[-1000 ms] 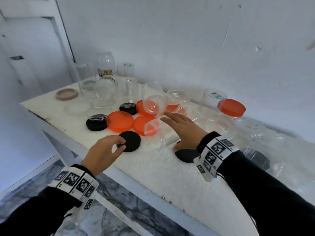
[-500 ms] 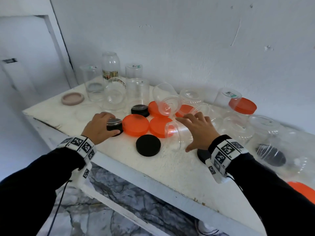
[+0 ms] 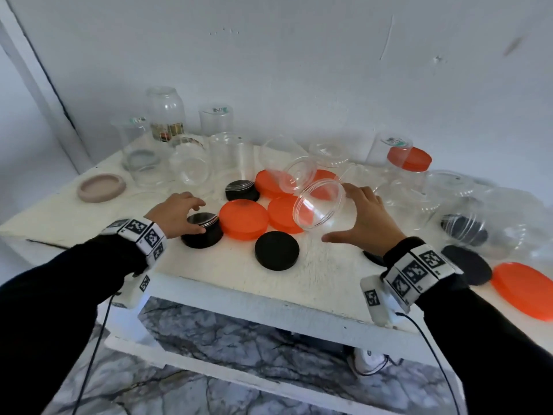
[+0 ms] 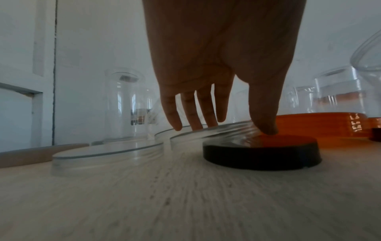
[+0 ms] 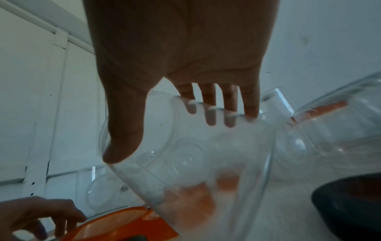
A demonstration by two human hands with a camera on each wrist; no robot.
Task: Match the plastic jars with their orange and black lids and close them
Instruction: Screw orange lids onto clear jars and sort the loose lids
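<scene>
Right grip [image 3: 363, 218] grasping clear jar [image 3: 321, 205], tilted above desk [image 3: 227, 274]; left grip [image 3: 176, 214] grasping black lid [image 3: 203, 232], beside orange lid [image 3: 244, 220].

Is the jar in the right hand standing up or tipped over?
Tipped. The jar lies on its side, its open mouth facing left, held by the right hand.

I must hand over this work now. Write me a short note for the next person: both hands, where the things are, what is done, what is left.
Left hand: fingers curled over a black lid that sits on the table.
Right hand: grips a clear jar, tilted, mouth facing the left hand.
Loose orange lids and another black lid lie between the hands; open jars stand behind.
Done: one jar at the back right wears an orange lid.
Left: match and close the rest.
</scene>
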